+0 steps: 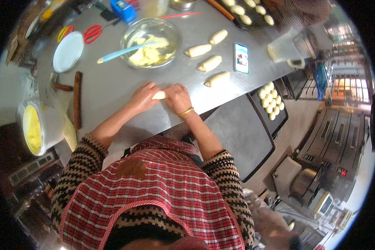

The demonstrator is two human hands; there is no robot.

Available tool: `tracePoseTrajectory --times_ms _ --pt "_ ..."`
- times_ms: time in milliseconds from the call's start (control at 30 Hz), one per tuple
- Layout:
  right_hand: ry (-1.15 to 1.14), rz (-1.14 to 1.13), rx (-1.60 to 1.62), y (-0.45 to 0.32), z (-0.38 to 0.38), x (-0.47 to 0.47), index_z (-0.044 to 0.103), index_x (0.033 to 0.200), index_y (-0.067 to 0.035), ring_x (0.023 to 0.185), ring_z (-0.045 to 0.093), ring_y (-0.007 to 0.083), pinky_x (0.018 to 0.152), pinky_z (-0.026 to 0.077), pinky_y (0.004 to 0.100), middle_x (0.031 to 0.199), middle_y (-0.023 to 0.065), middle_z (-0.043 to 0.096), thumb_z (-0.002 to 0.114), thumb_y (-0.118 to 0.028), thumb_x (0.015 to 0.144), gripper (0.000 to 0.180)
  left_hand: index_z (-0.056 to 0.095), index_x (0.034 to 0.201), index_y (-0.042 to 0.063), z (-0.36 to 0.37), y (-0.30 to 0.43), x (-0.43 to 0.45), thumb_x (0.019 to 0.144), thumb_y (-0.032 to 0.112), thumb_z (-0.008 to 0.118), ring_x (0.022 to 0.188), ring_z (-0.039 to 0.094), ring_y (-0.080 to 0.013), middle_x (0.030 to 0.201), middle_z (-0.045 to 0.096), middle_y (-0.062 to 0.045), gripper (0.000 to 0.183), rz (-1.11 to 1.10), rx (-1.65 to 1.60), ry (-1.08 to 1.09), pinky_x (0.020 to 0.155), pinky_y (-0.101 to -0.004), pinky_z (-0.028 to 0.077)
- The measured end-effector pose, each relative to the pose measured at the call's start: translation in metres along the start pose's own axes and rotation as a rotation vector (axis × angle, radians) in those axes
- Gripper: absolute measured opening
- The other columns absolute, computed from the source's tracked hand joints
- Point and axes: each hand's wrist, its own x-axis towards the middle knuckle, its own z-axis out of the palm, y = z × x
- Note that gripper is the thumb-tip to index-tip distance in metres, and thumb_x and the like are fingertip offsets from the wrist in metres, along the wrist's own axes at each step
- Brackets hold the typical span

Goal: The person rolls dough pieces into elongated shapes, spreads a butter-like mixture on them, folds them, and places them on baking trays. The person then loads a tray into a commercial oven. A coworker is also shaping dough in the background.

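Observation:
A small piece of pale dough [158, 95] shows between my two hands, low over the near part of the steel table [103, 81]. Fingers of my left hand [143, 97] curl around its left end. My right hand [177, 97], with a gold bangle at the wrist, closes on the other end; the fingers hide much of the dough. Just beyond my right hand lie several shaped dough rolls, the nearest roll [217, 79] close to the fingers. A glass bowl [175, 34] farther away holds a pale yellow filling [145, 56] and a blue spatula [122, 53].
A phone [241, 58] lies right of the rolls, a plastic jug [282, 51] beyond it. On the left are a rolling pin [77, 100], a white plate [68, 51] and a yellow-filled tub [34, 129]. Trays of dough [272, 101] stand below right. Another person's sleeve [306, 12] shows at top right.

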Motion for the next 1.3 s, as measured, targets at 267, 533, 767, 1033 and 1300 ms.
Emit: tracePoseTrajectory --times_ms 267,533,767,1033,1300 --pt "0.047 0.315 0.405 0.026 -0.119 -0.151 0.049 0.136 -0.007 0.101 0.061 0.0376 0.087 0.050 0.0425 0.112 0.0176 0.062 0.079 -0.012 0.073 0.070 0.064 0.108 0.007 0.036 0.142 0.041 0.074 0.018 0.078 0.100 0.060 -0.0361 0.106 0.062 -0.013 0.039 0.216 -0.095 -0.373 0.086 -0.0437 0.048" --pt "0.368 0.793 0.609 0.100 -0.143 -0.307 0.062 0.124 -0.004 0.091 0.063 0.0188 0.079 0.052 0.0303 0.108 0.0104 0.065 0.079 -0.008 0.077 0.050 0.057 0.128 0.005 0.178 0.237 0.092 0.077 0.025 0.077 0.107 0.058 -0.0319 0.112 0.062 -0.013 0.059 0.448 -0.068 -0.438 0.092 -0.0442 0.044" --pt "0.519 0.855 0.183 0.172 -0.154 -0.361 0.068 0.110 -0.005 0.087 0.066 0.0225 0.073 0.054 0.0312 0.103 0.0112 0.069 0.074 0.001 0.078 0.033 0.061 0.116 0.007 0.287 0.264 0.154 0.076 0.021 0.077 0.101 0.056 -0.0297 0.103 0.060 -0.009 0.045 0.672 -0.041 -0.356 0.087 -0.0429 0.044" --pt "0.445 0.879 -0.212 0.212 -0.152 -0.372 0.061 0.125 -0.009 0.124 0.049 0.0332 0.101 0.042 0.0457 0.133 0.0093 0.055 0.075 -0.003 0.073 0.055 0.054 0.129 0.007 0.324 0.270 0.169 0.072 0.024 0.081 0.114 0.049 -0.0339 0.124 0.052 -0.012 0.065 0.704 -0.030 -0.228 0.098 -0.0449 0.043" --pt "0.583 0.848 -0.085 0.202 -0.143 -0.369 0.065 0.118 -0.006 0.108 0.056 0.0329 0.095 0.046 0.0413 0.116 0.0106 0.064 0.075 0.000 0.073 0.047 0.056 0.126 0.001 0.313 0.266 0.167 0.072 0.017 0.080 0.105 0.051 -0.0339 0.114 0.055 -0.013 0.060 0.617 -0.139 -0.315 0.091 -0.0429 0.046"
